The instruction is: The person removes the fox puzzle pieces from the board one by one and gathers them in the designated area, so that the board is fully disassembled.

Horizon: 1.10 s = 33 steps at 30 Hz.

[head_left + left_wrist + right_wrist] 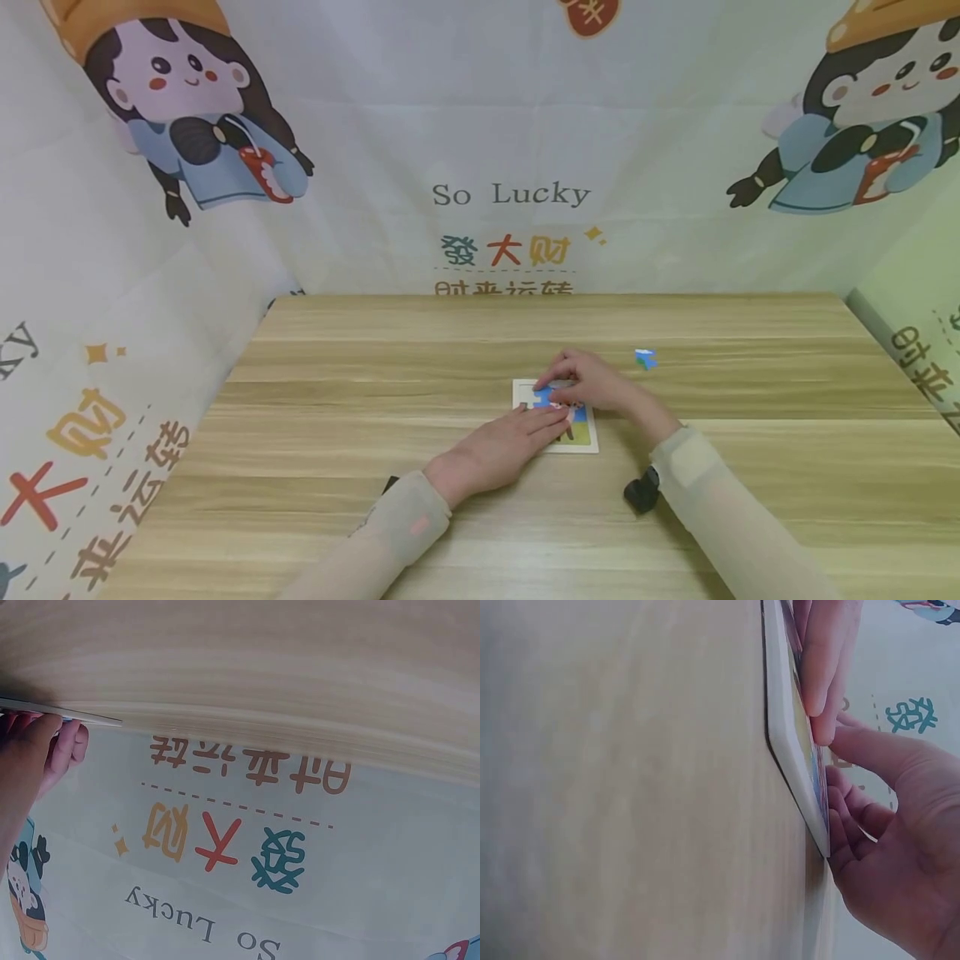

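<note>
1. Now, fingertips first: left hand (501,447) lying flat with fingers straight and together, tips pressing the near side of the small square white-framed jigsaw board with a blue cartoon picture (584,439); right hand (588,382) curled over the board's far part, fingertips bent down onto the picture, seemingly pressing or pinching a piece into place, though not clear enough to tell which.
2. Seen edge-on from the right wrist: thin white board (789,742) flat on the pale wood-grain table (615,787), straight left fingers (821,667) coming from the far side, right fingers (870,754) and thumb bent close against the board's face.
3. Judged progress: most of the picture looks filled, with part of it hidden under the hands.
4. Left over: one loose blue jigsaw piece (645,359) on the table, apart from the board, beyond the right hand, not yet picked up.
5. Farther out: cream sleeves and a printed cloth backdrop with cartoon figures (510,196).
</note>
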Available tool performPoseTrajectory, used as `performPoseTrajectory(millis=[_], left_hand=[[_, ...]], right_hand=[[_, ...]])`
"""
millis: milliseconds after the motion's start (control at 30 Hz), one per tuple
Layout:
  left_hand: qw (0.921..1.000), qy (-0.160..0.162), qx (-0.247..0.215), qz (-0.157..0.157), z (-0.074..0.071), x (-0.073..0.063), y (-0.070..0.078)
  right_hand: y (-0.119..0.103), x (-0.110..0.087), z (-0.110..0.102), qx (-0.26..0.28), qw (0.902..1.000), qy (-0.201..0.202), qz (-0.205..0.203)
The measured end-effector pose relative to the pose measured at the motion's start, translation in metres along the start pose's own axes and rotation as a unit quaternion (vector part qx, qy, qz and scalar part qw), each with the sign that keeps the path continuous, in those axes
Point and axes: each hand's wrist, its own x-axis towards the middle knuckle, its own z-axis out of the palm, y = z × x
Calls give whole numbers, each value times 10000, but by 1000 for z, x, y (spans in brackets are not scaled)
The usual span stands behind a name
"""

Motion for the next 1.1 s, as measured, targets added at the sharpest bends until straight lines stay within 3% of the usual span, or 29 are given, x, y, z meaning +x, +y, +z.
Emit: performPoseTrajectory(millis=[367,700,1100], left_hand=[[9999,75,74,41,0,-1,0],[10000,56,82,4,-2,-1,0],[10000,72,-4,-32,-2,-1,0]], right_hand=[[-3,5,1,111,9997,-190,-39],[2,5,3,906,9957,-147,88],[5,-1,-2,982,9904,933,281]])
